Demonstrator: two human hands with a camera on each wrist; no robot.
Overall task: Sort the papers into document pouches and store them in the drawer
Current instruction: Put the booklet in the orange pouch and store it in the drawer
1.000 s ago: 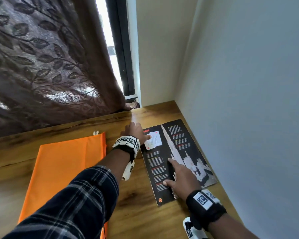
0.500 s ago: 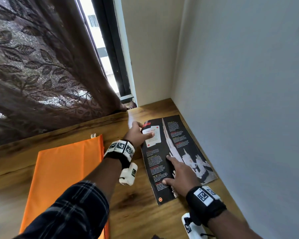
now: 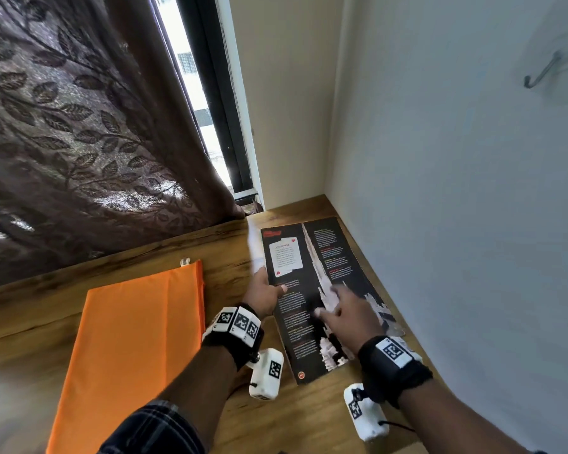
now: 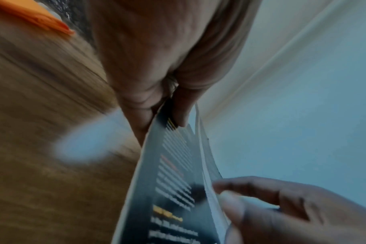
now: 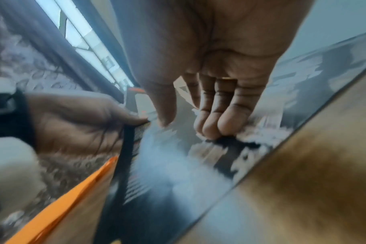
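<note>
**A:** Where are the papers, and who has hold of them?

**B:** A black printed sheet (image 3: 312, 290), glossy, with white text and a tower picture, lies on the wooden desk (image 3: 309, 421). The person's left hand (image 3: 264, 294) pinches its near left edge between thumb and fingers, lifting that edge. The right hand (image 3: 348, 311) is spread, fingers nearly straight, fingertips (image 5: 217, 127) pressing the sheet's middle.

**B:** An orange document pouch (image 3: 135, 339) lies flat to the left of the left hand, apart from the sheet.

**A:** How will the sheet handle?

**B:** It looks light, thin and floppy; the lifted edge curves. Probably slippery, so an edge pinch with the other hand steadying seems best. More sheets show beneath it in the left wrist view.
</note>
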